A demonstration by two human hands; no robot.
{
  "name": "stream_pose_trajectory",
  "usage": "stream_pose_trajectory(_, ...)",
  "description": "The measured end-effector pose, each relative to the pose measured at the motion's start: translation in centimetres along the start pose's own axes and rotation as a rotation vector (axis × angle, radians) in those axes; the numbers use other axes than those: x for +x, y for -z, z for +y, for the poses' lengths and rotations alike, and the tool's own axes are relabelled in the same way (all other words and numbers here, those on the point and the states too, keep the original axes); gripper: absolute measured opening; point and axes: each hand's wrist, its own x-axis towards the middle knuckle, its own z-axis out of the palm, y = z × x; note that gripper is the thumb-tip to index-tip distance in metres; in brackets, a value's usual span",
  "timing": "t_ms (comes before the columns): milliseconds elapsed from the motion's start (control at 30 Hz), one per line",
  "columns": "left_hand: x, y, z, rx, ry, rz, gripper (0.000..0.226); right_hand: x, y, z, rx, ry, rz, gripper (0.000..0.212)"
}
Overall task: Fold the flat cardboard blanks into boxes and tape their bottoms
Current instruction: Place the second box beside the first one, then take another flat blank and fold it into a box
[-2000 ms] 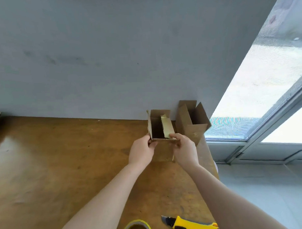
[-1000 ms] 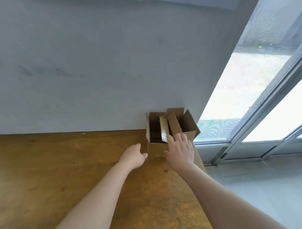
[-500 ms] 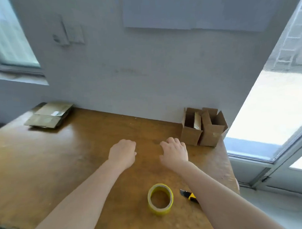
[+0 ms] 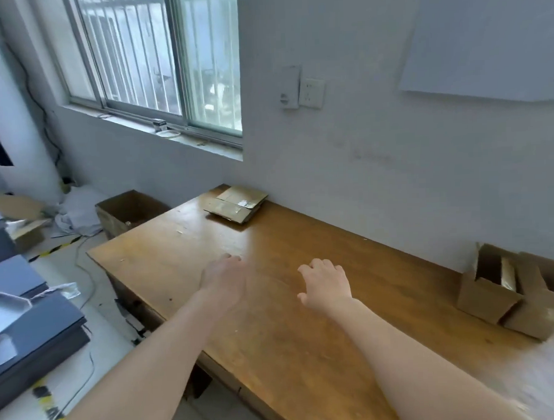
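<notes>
Wooden table (image 4: 290, 350) is running along a pale wall, with a barred window (image 4: 157, 63) sitting above and beyond its far left corner and a wall socket (image 4: 311, 93) showing beside that window. A stack of flat cardboard blanks (image 4: 236, 203) is lying at the table's far left corner, close against the wall. At the right end, near the far edge, a folded box (image 4: 486, 296) is standing with its top open and a glossy strip showing inside; a second folded box (image 4: 537, 314) is standing against it on the side nearer the right edge, flaps raised. The left hand (image 4: 223, 276) is hovering over the middle of the table, blurred, fingers straight and pointing toward the stack, gripping nothing. The right hand (image 4: 325, 285) is hovering just beside it, palm down, fingers loosely spread and likewise gripping nothing. Both hands are lying well apart from the blanks and from the boxes. On the floor past the left edge, an open carton (image 4: 125, 215) is standing, and dark panels (image 4: 28, 312) are lying stacked.
</notes>
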Motion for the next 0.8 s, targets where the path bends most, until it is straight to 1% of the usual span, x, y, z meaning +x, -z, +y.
stream_pose_trajectory(100,0.2,-0.2,-5.4,-0.005,0.028,0.006,0.026,2.9,0.3,-4.6,-0.007,0.023,0.014,0.045)
stream_pose_trajectory(233,1.5,-0.7,-11.8,-0.004,0.017,0.040,0.024,6.6,0.5,-9.8,-0.021,0.016,0.032,0.045)
stream_pose_trajectory(400,4.5,-1.6,-17.7,-0.002,0.002,0.055,0.023,11.2,0.6,-14.4,-0.018,0.002,0.041,0.042)
stream_pose_trajectory(667,12.6,-5.6,-23.3,-0.015,-0.008,0.006,0.022,20.3,-1.2,-16.9,-0.034,-0.031,-0.013,0.044)
stream_pose_trajectory(800,18.1,-7.6,-25.0,-0.072,0.018,-0.012,0.031,25.9,-2.1,-16.7,-0.029,-0.054,-0.015,0.044)
